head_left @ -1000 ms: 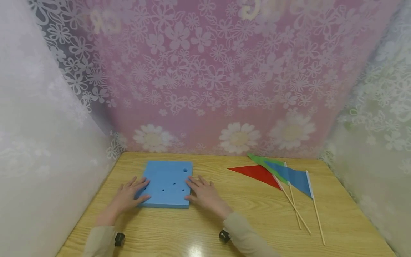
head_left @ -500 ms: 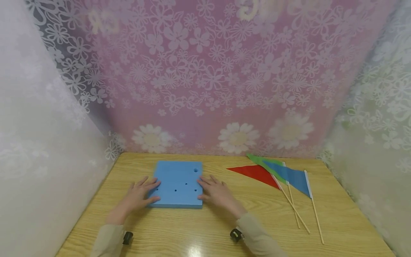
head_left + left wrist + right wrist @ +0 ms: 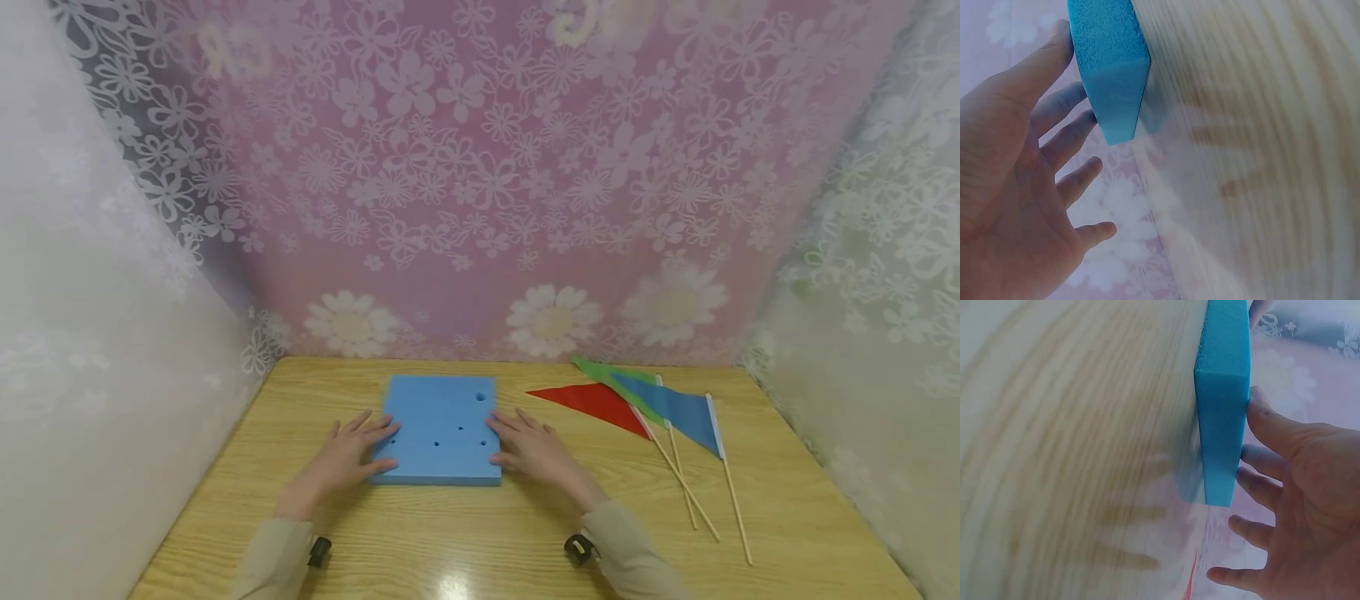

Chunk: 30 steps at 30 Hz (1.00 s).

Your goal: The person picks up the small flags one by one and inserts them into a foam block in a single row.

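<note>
A flat blue foam block (image 3: 438, 417) with several small holes in its top lies on the wooden table. My left hand (image 3: 341, 458) rests at its left side, thumb and fingertips on the top near the edge. On the opposite side my right hand (image 3: 543, 454) touches the block's right edge the same way. Both wrist views show extended, spread fingers, the thumb and two fingers at the foam (image 3: 1116, 81) and the others out in the air. In the right wrist view the block's end face (image 3: 1222, 431) stands beside my thumb.
To the right lie three pennant flags on thin wooden sticks: a red flag (image 3: 600, 406), a green flag (image 3: 626, 385) and a blue flag (image 3: 686, 414), partly overlapping. Flowered curtains (image 3: 480, 208) enclose the wooden table (image 3: 420, 533) at the back and sides.
Both hands have slid the blue foam block to the right across the table, nearer the flags. The finger positions on it look the same, and the flags lie as before.
</note>
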Motion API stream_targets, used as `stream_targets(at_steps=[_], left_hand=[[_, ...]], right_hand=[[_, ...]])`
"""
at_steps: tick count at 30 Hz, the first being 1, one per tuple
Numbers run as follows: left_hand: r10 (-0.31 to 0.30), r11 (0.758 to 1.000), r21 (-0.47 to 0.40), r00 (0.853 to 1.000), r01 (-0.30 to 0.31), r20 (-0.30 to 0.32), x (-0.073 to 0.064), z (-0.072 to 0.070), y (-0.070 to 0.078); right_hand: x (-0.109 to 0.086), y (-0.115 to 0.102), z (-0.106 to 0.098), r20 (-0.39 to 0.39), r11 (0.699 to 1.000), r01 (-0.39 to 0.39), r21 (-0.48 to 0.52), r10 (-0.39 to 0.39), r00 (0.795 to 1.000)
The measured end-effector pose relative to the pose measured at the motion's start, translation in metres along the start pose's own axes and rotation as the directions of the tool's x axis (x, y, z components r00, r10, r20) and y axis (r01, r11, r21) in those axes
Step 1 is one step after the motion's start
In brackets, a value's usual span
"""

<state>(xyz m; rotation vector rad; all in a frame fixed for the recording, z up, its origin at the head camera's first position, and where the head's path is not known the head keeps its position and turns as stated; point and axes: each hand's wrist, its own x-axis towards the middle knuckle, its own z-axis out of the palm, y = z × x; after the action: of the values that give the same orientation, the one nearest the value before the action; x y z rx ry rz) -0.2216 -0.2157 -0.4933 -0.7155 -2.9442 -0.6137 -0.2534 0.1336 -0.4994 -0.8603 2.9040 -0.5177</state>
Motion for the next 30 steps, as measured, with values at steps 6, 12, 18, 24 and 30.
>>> stream_targets(at_steps=[6,12,18,24,30], left_hand=[[0.018,1.0,-0.001,0.999,-0.018,0.028,0.01,0.005,0.008],[0.044,0.999,-0.007,0.998,-0.043,0.045,0.019,0.013,0.018],[0.065,0.998,-0.016,0.997,-0.065,0.047,0.026,0.021,0.029],[0.08,0.996,-0.047,0.995,-0.078,0.052,0.033,0.028,0.043],[0.086,0.995,-0.055,0.995,-0.083,0.058,0.038,0.032,0.06]], right_hand=[[-0.01,0.013,-0.005,0.002,1.0,-0.015,-0.013,0.015,1.0],[-0.022,0.025,-0.012,0.009,0.999,-0.03,0.014,0.03,1.0],[-0.037,0.037,-0.019,-0.004,0.999,-0.015,0.043,0.016,1.0],[-0.049,0.05,-0.024,-0.019,0.999,0.002,0.04,-0.001,1.0],[-0.062,0.06,-0.03,-0.026,0.999,-0.007,0.052,0.009,1.0]])
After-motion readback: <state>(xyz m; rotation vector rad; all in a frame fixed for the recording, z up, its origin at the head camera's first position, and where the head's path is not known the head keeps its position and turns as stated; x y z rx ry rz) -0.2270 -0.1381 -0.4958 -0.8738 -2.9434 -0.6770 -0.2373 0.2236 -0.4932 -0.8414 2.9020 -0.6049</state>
